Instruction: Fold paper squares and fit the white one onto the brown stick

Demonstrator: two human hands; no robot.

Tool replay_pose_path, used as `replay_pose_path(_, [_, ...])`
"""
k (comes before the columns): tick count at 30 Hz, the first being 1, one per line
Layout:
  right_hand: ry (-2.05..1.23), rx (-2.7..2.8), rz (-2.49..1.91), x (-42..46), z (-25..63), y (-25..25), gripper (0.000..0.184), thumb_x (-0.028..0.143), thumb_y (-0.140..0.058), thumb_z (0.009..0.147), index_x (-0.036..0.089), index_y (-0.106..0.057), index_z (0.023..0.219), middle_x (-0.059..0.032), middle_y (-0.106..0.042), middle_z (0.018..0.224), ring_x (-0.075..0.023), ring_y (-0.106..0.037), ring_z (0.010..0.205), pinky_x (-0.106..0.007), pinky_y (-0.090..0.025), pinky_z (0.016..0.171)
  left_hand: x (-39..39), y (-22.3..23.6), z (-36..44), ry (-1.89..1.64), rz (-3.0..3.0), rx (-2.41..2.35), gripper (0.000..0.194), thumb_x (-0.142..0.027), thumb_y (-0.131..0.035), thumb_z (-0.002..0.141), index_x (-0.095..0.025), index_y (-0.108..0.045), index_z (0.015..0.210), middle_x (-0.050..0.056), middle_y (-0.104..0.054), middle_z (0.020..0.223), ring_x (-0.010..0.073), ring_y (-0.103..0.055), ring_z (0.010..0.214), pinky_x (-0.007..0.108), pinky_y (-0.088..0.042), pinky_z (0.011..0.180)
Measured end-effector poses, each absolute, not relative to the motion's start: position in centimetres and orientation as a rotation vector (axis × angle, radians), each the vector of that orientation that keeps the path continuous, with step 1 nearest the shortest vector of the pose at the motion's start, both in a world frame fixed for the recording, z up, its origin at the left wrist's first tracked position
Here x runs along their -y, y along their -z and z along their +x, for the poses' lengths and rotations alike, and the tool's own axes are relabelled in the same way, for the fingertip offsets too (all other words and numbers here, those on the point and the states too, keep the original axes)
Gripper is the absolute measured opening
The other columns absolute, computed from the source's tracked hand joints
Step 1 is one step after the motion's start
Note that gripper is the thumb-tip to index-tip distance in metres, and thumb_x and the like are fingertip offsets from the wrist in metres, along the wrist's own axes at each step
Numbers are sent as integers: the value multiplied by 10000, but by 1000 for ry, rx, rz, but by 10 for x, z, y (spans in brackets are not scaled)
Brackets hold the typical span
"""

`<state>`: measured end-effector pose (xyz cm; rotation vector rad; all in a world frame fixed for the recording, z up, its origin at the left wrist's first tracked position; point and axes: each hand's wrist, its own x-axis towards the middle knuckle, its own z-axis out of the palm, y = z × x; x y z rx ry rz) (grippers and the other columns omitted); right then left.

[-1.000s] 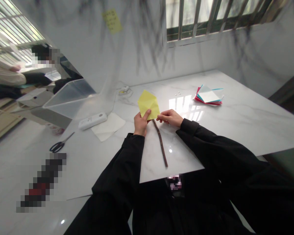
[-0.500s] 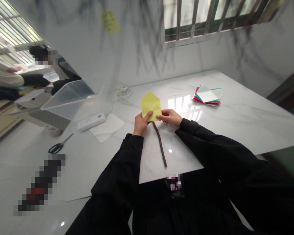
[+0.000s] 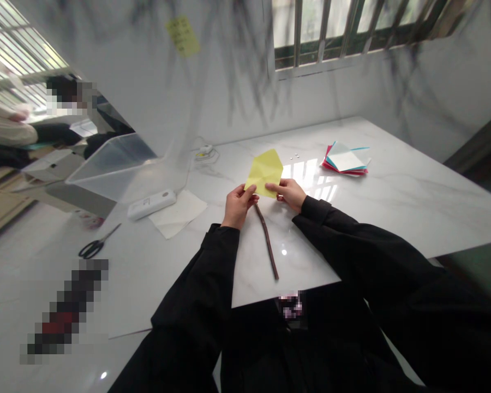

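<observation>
A yellow folded paper (image 3: pixel 265 168) with a pointed top is held up above the table between my two hands. My left hand (image 3: pixel 237 207) pinches its lower left corner between thumb and fingers. At the lower right edge, my right hand (image 3: pixel 291 194) grips it with the thumb in front and the other fingers behind. Under the paper, a thin brown stick (image 3: pixel 267 240) lies on the marble-patterned table (image 3: pixel 306 245), running toward the front edge.
To the left lie a white sheet (image 3: pixel 179 214), a white oblong device (image 3: pixel 152 205) and black-handled scissors (image 3: pixel 99 243). A clear plastic bin (image 3: pixel 114 164) stands behind them. Coloured papers (image 3: pixel 346 159) are stacked at the right, with small white bits (image 3: pixel 295 156) nearby. Another person (image 3: pixel 16 123) sits far left.
The yellow paper has shifted a little to the right and turned, its point now leaning right. My left hand's grip has moved to the paper's lower left corner.
</observation>
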<state>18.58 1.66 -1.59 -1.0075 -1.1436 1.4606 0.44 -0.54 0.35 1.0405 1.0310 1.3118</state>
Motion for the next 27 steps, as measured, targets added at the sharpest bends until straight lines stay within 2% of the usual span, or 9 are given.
replay_pose_path(3, [-1466,1118,-1004,-17,187,17,482,527,-906,631,136,-752,867,-33,-692,778,-93,-474,618,-227,-322,529,4,-3,3,-1366,1003,-1057,528,-504,-976,601,-136,-733,892,15,-694,775,84,-636,657,203,-533,656])
replay_pose_path(9, [-1462,1131,-995,-17,186,18,470,507,-901,644,159,-761,927,-60,-750,899,-112,-539,669,-233,-357,557,4,-2,1,-1362,1010,-1092,521,-526,-976,590,-138,-726,830,6,-673,711,87,-610,630,215,-522,654])
replay_pose_path(16, [-1460,1145,-1012,-12,181,16,427,490,-898,672,164,-754,907,-63,-764,901,-120,-574,683,-241,-390,578,8,-4,6,-1312,1051,-1013,540,-474,-980,593,-143,-760,958,47,-740,869,128,-654,729,248,-529,696])
replay_pose_path(24, [-1464,1053,-988,-16,186,15,469,488,-907,673,174,-759,989,-104,-783,1099,-189,-706,882,-273,-507,680,6,-3,5,-1240,1079,-1017,465,-404,-971,581,-138,-772,906,59,-757,861,117,-624,673,222,-490,608])
replay_pose_path(27, [-1453,1053,-999,-16,186,16,491,491,-914,662,175,-755,1001,-114,-783,1134,-212,-720,928,-285,-519,697,6,-2,5,-1249,1068,-1037,479,-411,-972,575,-137,-771,913,79,-777,905,146,-666,712,237,-508,617])
